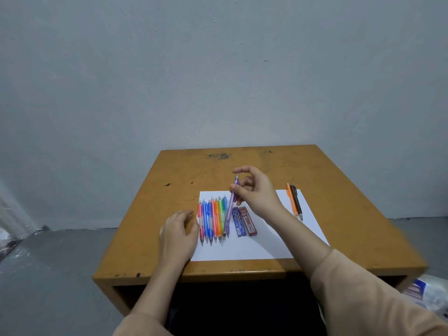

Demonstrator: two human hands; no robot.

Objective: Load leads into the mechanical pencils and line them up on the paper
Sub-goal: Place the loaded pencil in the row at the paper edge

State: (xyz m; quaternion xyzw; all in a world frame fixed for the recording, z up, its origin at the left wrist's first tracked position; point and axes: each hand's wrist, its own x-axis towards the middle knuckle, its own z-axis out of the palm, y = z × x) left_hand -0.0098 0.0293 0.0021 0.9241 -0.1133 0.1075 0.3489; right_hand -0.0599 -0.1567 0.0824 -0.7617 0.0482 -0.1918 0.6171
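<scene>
My right hand (257, 190) grips a purple mechanical pencil (230, 209), held slanted with its tip down at the paper (242, 248) beside the row and its cap end up under my index finger. Several coloured pencils (212, 219) lie side by side on the left part of the white sheet, tips toward me. A blue lead case (237, 221) and a red lead case (247, 220) lie just right of them. An orange pencil (292, 201) and a black pencil (297, 201) lie at the sheet's far right. My left hand (178, 232) rests on the table at the paper's left edge, fingers loosely curled.
The small orange-brown wooden table (169, 185) stands against a grey wall, with scuffed marks near its back edge. A plastic bag (429, 294) lies on the grey floor at the lower right. Floor surrounds the table on both sides.
</scene>
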